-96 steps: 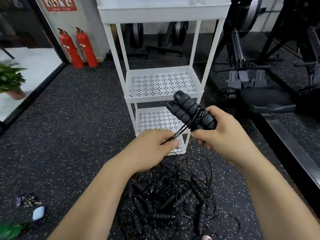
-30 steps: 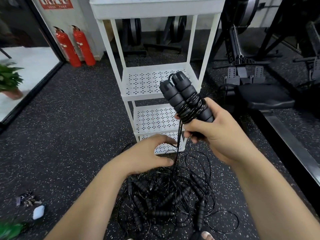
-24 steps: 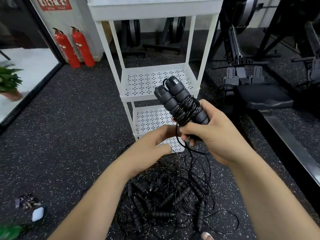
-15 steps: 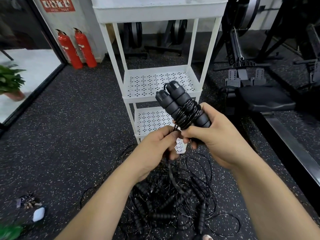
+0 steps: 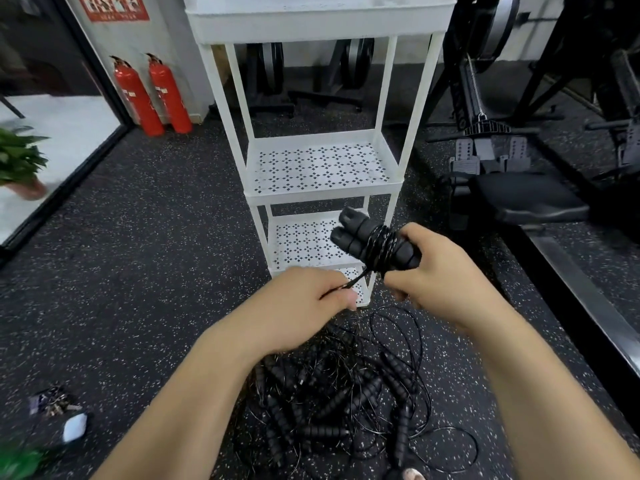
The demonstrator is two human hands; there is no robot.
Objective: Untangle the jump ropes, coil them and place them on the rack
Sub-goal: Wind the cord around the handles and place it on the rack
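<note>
Two black foam handles [image 5: 356,233], ribbed in rounded rings, lie side by side in the right hand [image 5: 440,271], whose fingers curl round their lower ends. Their blunt tips point up and to the left, in front of the rack's lower tiers. A thin, glossy black cord [image 5: 381,245] is wound in many tight turns around the middle of the pair, binding them into one bundle. One short stretch of it runs taut down to the left hand [image 5: 304,299], where thumb and forefinger pinch it and the other fingers are tucked under.

Below both forearms, on the floor [image 5: 138,254] just in front of the rack's front feet, sits one loose heap [image 5: 339,393] of more jump ropes: the same ringed foam grips among wiry loops of cord. They overlap too much for an exact count.

One white metal rack [image 5: 322,192] stands upright on slim square posts. Three flat tiers punched with small diamond-shaped holes show beneath a solid-walled top tray, and none of the three holds a rope.

The floor is dark rubber flecked with white. Two red cylindrical fire extinguishers [image 5: 152,95] stand together against the far wall. One potted plant [image 5: 17,161] is at the left edge, and one black rowing machine [image 5: 502,174] with a padded seat is to the right. One bunch of keys [image 5: 52,403] lies beside one small white rounded case [image 5: 74,427] near the lower left corner.
</note>
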